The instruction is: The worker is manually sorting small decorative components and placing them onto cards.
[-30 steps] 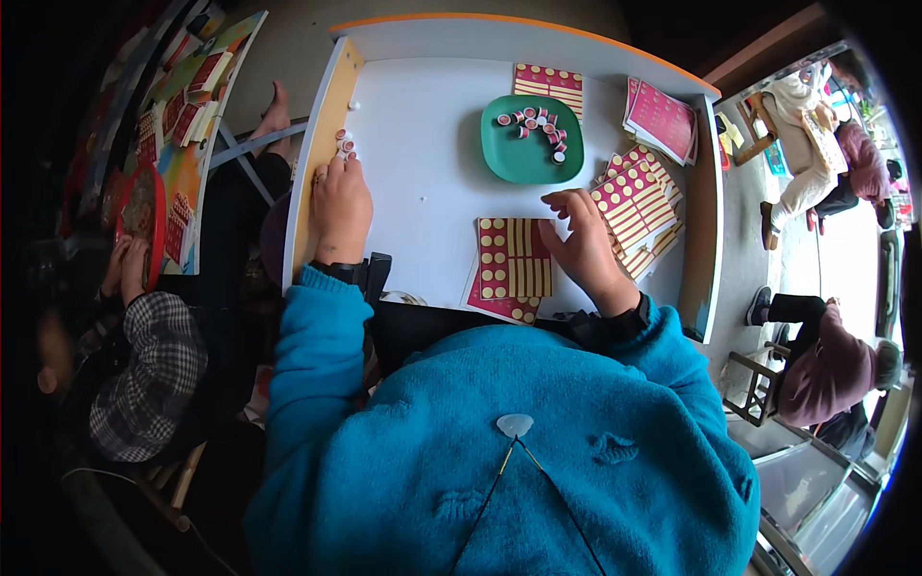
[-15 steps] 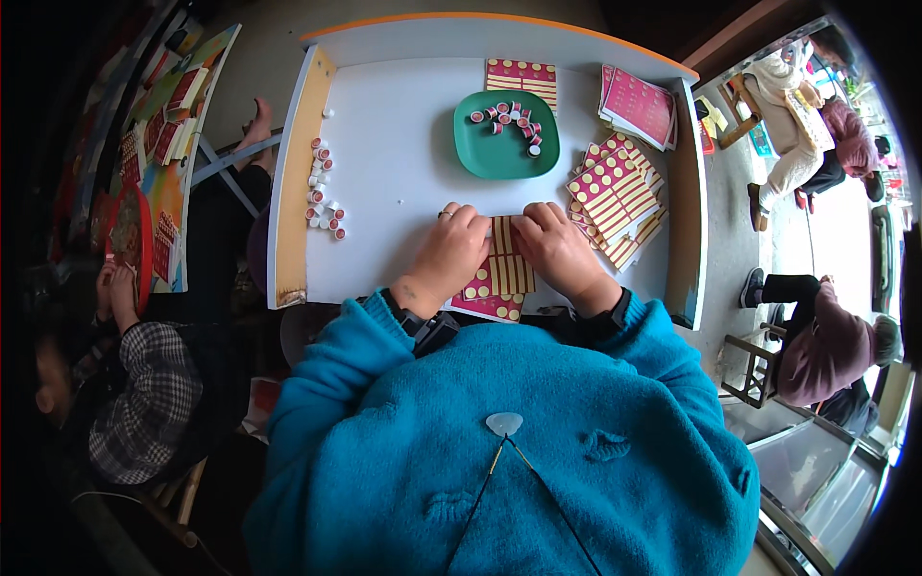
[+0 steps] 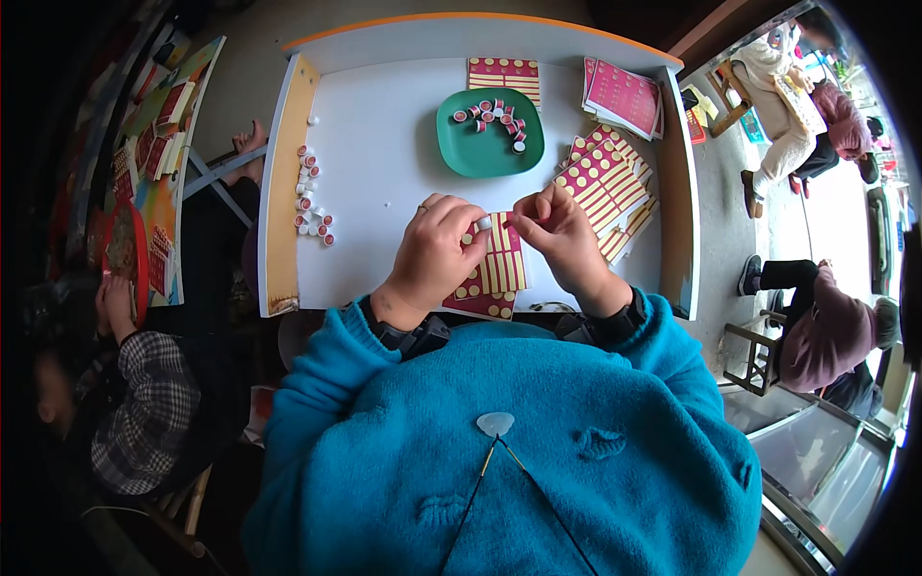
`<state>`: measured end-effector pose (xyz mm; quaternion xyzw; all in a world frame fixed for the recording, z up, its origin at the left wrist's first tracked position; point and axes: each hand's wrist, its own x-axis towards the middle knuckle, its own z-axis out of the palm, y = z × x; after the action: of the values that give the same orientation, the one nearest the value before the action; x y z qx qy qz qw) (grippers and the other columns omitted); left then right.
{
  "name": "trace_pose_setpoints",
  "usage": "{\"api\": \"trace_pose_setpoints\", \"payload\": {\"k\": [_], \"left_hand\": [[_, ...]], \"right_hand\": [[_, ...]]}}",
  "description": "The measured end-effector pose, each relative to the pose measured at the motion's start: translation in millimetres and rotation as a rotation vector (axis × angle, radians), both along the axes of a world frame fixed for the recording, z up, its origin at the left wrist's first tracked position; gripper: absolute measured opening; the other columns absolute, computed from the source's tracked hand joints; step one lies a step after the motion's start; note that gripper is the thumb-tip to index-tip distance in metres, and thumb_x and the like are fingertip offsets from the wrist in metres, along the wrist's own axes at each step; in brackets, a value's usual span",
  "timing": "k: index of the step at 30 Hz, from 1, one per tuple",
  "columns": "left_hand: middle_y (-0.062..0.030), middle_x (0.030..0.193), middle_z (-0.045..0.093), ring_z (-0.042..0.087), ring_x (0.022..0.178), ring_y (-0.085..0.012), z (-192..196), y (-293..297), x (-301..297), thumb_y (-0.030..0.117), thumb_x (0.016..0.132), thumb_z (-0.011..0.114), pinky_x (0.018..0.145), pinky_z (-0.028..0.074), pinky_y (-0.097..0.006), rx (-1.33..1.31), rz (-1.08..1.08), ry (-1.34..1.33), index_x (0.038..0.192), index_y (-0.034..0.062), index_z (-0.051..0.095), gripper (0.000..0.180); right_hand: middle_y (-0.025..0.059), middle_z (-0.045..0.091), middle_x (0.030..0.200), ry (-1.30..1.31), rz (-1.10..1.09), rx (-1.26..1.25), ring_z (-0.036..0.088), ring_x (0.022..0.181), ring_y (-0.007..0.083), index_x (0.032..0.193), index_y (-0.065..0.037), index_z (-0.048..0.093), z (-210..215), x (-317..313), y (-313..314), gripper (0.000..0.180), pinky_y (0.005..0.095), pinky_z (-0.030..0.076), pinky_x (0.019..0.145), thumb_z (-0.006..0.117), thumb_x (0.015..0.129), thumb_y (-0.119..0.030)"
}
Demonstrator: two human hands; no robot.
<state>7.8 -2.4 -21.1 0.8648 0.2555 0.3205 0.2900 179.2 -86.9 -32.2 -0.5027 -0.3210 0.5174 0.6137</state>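
Note:
In front of my chest, my left hand (image 3: pixel 432 252) pinches a small white round tub (image 3: pixel 484 223) between thumb and fingers. Close beside it, my right hand (image 3: pixel 565 238) has thumb and finger pressed together on a thin dark-red strip (image 3: pixel 509 223), apparently a sticker label. Beneath both hands, red sticker sheets (image 3: pixel 503 264) with cream strips and dots lie at the drawer's near edge. Further off, a green tray (image 3: pixel 466 158) holds several small tubs with red tops. More tubs (image 3: pixel 305 204) are clustered along the left wall.
A white drawer-like tray (image 3: pixel 370 115) with raised wooden sides surrounds the work. At its right lie fanned sticker sheets (image 3: pixel 605 187) and a stack of red sheets (image 3: pixel 624 98); another sheet (image 3: pixel 504 72) is behind the green tray. Other people sit at left and right.
My hands have lifted off the sheet and come up slightly, the right one turning over. A white tub now shows in the left fingers and a red strip in the right. The view has shifted slightly.

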Motion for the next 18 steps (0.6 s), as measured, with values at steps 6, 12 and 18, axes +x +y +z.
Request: {"api": "trace_pose_setpoints", "payload": {"k": [6, 12, 18], "left_hand": [[-0.0104, 0.087, 0.062, 0.059, 0.086, -0.0284, 12.8, -3.0, -2.3, -0.001, 0.07, 0.071, 0.078, 0.051, -0.038, 0.124, 0.011, -0.015, 0.087, 0.0004, 0.063, 0.018], [-0.0108, 0.087, 0.063, 0.059, 0.087, -0.0285, 15.2, -3.0, -4.3, -0.001, 0.07, 0.07, 0.079, 0.05, -0.038, 0.138, -0.015, 0.0, 0.087, 0.0004, 0.064, 0.018], [-0.01, 0.089, 0.064, 0.061, 0.079, -0.0254, 16.3, 0.7, -11.0, -0.003, 0.071, 0.072, 0.07, 0.052, -0.034, 0.001, -0.043, -0.133, 0.089, 0.0011, 0.065, 0.02]], "right_hand": [[0.0051, 0.058, 0.087, 0.028, 0.057, -0.004, 0.055, 0.082, 0.0096, 0.077, -0.009, 0.036, 3.9, -13.8, 8.4, 0.033, 0.0232, 0.047, 0.077, 0.066, 0.085, 0.005], [0.005, 0.058, 0.087, -0.025, 0.083, 0.003, 0.055, 0.083, 0.0089, 0.076, -0.009, 0.035, 4.0, -15.0, 8.2, 0.035, 0.0225, 0.047, 0.076, 0.066, 0.085, 0.005], [0.0054, 0.058, 0.089, 0.197, 0.099, 0.01, 0.055, 0.084, 0.0107, 0.08, -0.007, 0.045, 9.2, -9.2, 2.2, 0.023, 0.0252, 0.047, 0.079, 0.065, 0.088, 0.0]]}}
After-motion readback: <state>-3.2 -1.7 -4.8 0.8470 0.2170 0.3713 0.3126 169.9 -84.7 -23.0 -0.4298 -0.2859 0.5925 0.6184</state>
